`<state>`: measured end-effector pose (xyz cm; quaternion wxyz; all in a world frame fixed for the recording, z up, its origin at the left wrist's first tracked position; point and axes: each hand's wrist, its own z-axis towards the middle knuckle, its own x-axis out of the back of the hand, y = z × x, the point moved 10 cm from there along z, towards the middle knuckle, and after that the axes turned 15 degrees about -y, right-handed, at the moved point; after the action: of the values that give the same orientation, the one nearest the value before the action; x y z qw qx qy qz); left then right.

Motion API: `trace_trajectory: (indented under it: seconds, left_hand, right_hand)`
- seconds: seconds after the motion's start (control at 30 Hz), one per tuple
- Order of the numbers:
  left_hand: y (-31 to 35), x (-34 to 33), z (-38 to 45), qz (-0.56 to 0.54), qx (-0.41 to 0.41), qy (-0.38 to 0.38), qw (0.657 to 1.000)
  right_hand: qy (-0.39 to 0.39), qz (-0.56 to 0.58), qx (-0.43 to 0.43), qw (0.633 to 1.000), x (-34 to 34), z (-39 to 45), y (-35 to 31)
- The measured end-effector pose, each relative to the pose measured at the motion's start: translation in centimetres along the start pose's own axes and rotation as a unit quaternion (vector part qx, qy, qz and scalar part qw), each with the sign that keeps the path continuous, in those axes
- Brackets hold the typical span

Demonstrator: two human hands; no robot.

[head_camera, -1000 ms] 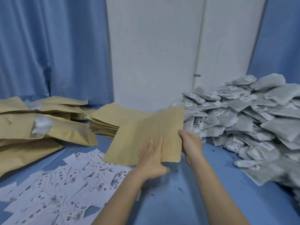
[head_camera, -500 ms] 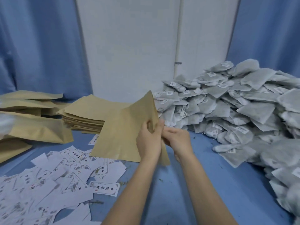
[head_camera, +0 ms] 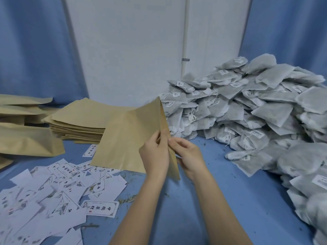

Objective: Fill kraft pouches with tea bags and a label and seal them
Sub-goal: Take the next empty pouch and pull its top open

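Tea bag heap [head_camera: 256, 110] at right w/ loose bags near table edge, flat pouch stack [head_camera: 77, 121] behind, labels [head_camera: 58, 188] strewn front-left. Kraft pouch [head_camera: 127, 138] is held off the table at centre, left hand [head_camera: 155, 154] and right hand [head_camera: 189, 154] both pinching its right edge, seemingly prying the mouth open. Risks: layers don't separate and paper creases or tears; labels could get swept off.
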<state>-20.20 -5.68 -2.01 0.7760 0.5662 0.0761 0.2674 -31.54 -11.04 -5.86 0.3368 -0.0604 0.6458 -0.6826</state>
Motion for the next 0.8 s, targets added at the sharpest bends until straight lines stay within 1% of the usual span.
trace_trajectory:
  seconds: [0.03, 0.07, 0.1, 0.17, 0.23, 0.33, 0.37, 0.5, 0.53, 0.63, 0.67, 0.73, 0.77, 0.8]
  left_hand:
    - [0.4, -0.2, -0.1, 0.031, -0.009, 0.000, 0.999]
    - [0.7, -0.3, -0.2, 0.062, -0.015, 0.002, 0.998]
    - [0.9, -0.4, -0.2, 0.089, -0.018, 0.001, 0.996]
    - [1.2, -0.7, -0.1, 0.135, -0.018, -0.003, 0.991]
    - [1.6, -1.0, 0.0, 0.161, -0.021, -0.017, 0.987]
    - [2.0, -1.3, 0.3, 0.185, -0.014, -0.042, 0.982]
    - [2.0, -1.3, 0.4, 0.186, -0.019, -0.048, 0.981]
    - [2.4, -1.0, 0.3, 0.169, -0.061, -0.052, 0.982]
    - [2.6, -0.8, 0.2, 0.169, -0.069, -0.047, 0.982]
    - [3.0, -0.3, 0.0, 0.158, -0.090, -0.030, 0.983]
    - [3.2, -0.2, 0.0, 0.165, -0.094, -0.031, 0.981]
    - [3.6, -0.8, 0.2, 0.199, -0.094, -0.054, 0.974]
    - [3.8, -1.2, 0.3, 0.226, -0.091, -0.069, 0.967]
    - [4.2, -1.6, 0.3, 0.267, -0.087, -0.079, 0.956]
  right_hand:
    - [0.023, -0.063, 0.020, 0.998, 0.3, -0.1, -0.5]
    - [0.046, -0.143, 0.041, 0.988, 0.4, -0.2, -1.2]
    - [0.057, -0.230, 0.063, 0.969, 0.1, -0.4, -2.1]
    - [0.038, -0.374, 0.095, 0.922, -1.3, -0.6, -3.4]
    - [0.021, -0.444, 0.099, 0.890, -1.9, -0.7, -3.9]
    - [0.036, -0.506, 0.112, 0.854, -2.1, -0.9, -4.5]
    - [0.049, -0.514, 0.119, 0.848, -2.1, -1.0, -4.7]
    - [0.105, -0.512, 0.133, 0.842, -1.7, -1.3, -4.9]
    - [0.119, -0.503, 0.131, 0.846, -1.3, -1.4, -4.9]
    - [0.143, -0.449, 0.126, 0.873, 0.5, -1.4, -4.9]
    - [0.140, -0.444, 0.126, 0.876, 0.7, -1.4, -4.9]
    - [0.130, -0.441, 0.133, 0.878, 0.4, -1.4, -5.0]
    - [0.128, -0.435, 0.148, 0.879, 0.0, -1.7, -5.2]
    - [0.134, -0.442, 0.172, 0.870, -0.4, -2.1, -5.7]
